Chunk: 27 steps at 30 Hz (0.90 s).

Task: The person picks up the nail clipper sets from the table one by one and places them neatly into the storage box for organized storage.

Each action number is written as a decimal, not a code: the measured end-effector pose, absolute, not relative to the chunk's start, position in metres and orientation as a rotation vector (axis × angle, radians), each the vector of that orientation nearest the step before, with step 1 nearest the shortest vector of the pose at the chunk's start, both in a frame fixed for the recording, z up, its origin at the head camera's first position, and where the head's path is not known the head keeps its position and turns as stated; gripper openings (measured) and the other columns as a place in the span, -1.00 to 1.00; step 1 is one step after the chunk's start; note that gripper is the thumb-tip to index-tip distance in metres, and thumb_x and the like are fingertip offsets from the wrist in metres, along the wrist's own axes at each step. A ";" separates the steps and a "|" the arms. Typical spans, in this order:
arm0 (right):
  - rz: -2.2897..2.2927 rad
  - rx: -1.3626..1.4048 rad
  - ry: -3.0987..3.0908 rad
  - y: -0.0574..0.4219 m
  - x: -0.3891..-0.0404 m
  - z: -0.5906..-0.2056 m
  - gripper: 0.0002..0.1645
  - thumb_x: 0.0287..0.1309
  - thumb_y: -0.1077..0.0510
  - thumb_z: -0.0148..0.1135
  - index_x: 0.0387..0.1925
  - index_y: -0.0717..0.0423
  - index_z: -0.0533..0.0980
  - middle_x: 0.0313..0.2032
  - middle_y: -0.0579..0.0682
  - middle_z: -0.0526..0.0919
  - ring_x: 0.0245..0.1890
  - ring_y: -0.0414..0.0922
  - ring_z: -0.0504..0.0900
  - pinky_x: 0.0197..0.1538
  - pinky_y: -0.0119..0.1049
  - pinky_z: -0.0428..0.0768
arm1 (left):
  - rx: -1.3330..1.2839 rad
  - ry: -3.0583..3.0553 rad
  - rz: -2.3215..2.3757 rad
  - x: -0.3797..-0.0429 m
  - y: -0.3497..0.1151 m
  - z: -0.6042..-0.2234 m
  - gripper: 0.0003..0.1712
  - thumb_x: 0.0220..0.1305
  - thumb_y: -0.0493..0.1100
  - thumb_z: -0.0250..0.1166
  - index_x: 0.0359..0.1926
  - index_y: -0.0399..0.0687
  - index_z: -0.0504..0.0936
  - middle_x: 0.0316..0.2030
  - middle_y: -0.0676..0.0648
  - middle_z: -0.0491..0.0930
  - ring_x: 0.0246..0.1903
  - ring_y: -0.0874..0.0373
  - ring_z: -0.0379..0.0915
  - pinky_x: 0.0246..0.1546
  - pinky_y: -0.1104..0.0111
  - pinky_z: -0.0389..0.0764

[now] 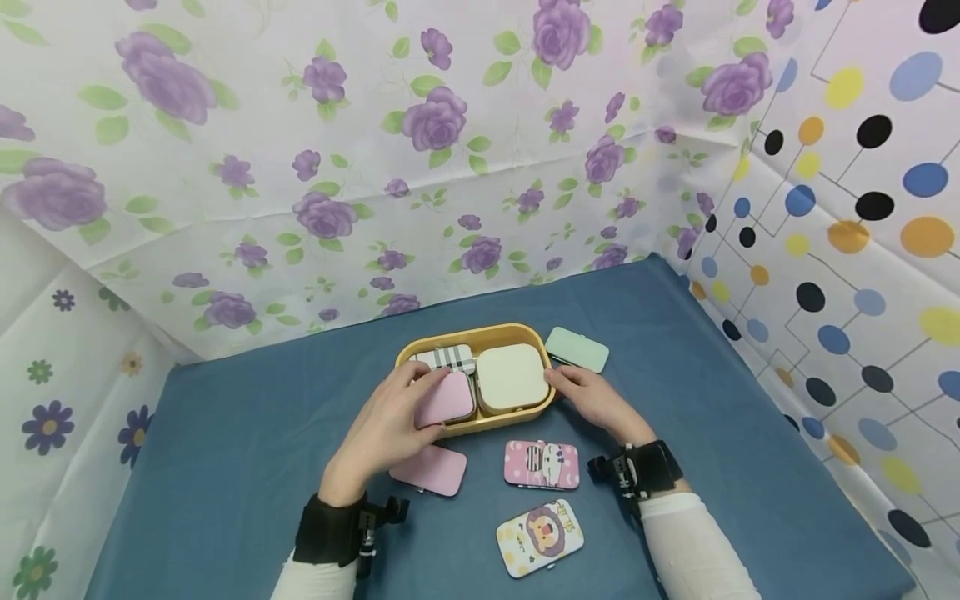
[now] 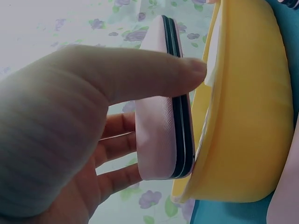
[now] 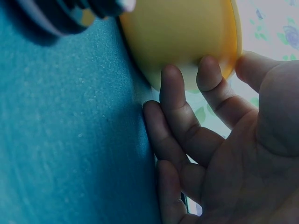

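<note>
My left hand [image 1: 387,422] grips a small pink hinged case [image 1: 447,398], thumb on its near side and fingers on the far side. In the left wrist view that case [image 2: 156,135] shows a dark seam, tilted beside the rim of a yellow basket [image 2: 247,107]. My right hand [image 1: 596,400] holds the right end of the basket [image 1: 460,430]. Its thumb is at the rim and its fingertips [image 3: 173,81] are against the outer wall. Inside the basket are a cream square case [image 1: 513,377] and a plaid case [image 1: 447,358], partly covered by the pink one.
A mint green case [image 1: 577,349] lies right of the basket. In front are another pink case [image 1: 431,470], a pink cat-print case [image 1: 542,464] and a lion-print case [image 1: 540,537]. All lie on a blue cloth [image 1: 247,467] enclosed by patterned sheets.
</note>
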State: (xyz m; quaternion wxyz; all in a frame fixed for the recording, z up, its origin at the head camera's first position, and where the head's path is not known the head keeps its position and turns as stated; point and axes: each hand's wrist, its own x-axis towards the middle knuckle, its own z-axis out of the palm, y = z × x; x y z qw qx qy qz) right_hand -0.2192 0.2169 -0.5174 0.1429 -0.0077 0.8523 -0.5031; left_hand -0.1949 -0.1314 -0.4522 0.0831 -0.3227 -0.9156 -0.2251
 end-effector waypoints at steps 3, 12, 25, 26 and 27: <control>-1.446 -0.009 2.458 0.217 -0.219 -0.518 -0.38 0.27 -0.50 -0.03 -0.26 -0.11 0.60 -0.19 0.00 0.57 -0.16 0.00 0.51 -0.11 -0.10 0.35 | -0.935 -2.734 -0.684 -0.197 -0.130 -0.453 -0.11 -0.03 -0.07 0.58 0.37 0.05 0.45 0.09 0.00 0.40 -0.01 0.08 0.33 -0.07 0.15 0.44; -1.453 -0.023 2.455 0.217 -0.219 -0.517 -0.37 0.27 -0.51 -0.03 -0.27 -0.11 0.59 -0.19 0.00 0.57 -0.16 0.01 0.50 -0.11 -0.11 0.34 | -0.918 -2.750 -0.701 -0.201 -0.124 -0.458 -0.12 0.00 -0.13 0.55 0.39 0.06 0.43 0.12 -0.01 0.39 -0.01 0.10 0.35 -0.15 0.20 0.50; -1.444 -0.028 2.461 0.218 -0.219 -0.519 -0.35 0.26 -0.53 -0.04 -0.27 -0.10 0.59 -0.19 0.01 0.57 -0.18 0.01 0.51 -0.12 -0.11 0.35 | -0.906 -2.808 -0.639 -0.211 -0.119 -0.468 -0.17 0.06 -0.23 0.51 0.39 0.02 0.44 0.11 -0.04 0.41 -0.05 0.10 0.35 -0.13 0.24 0.49; -1.446 -0.024 2.461 0.218 -0.219 -0.519 -0.35 0.25 -0.53 -0.04 -0.28 -0.11 0.59 -0.19 0.01 0.57 -0.17 0.01 0.51 -0.12 -0.11 0.35 | -0.912 -2.809 -0.630 -0.211 -0.119 -0.469 -0.18 0.08 -0.24 0.50 0.39 0.01 0.44 0.10 -0.05 0.41 -0.05 0.10 0.34 -0.12 0.24 0.49; -1.448 -0.023 2.459 0.218 -0.219 -0.519 -0.35 0.25 -0.53 -0.03 -0.28 -0.11 0.59 -0.19 0.01 0.57 -0.17 0.01 0.51 -0.12 -0.11 0.35 | -0.916 -2.811 -0.627 -0.211 -0.118 -0.470 -0.19 0.09 -0.26 0.50 0.39 0.00 0.44 0.10 -0.06 0.41 -0.05 0.10 0.34 -0.10 0.23 0.48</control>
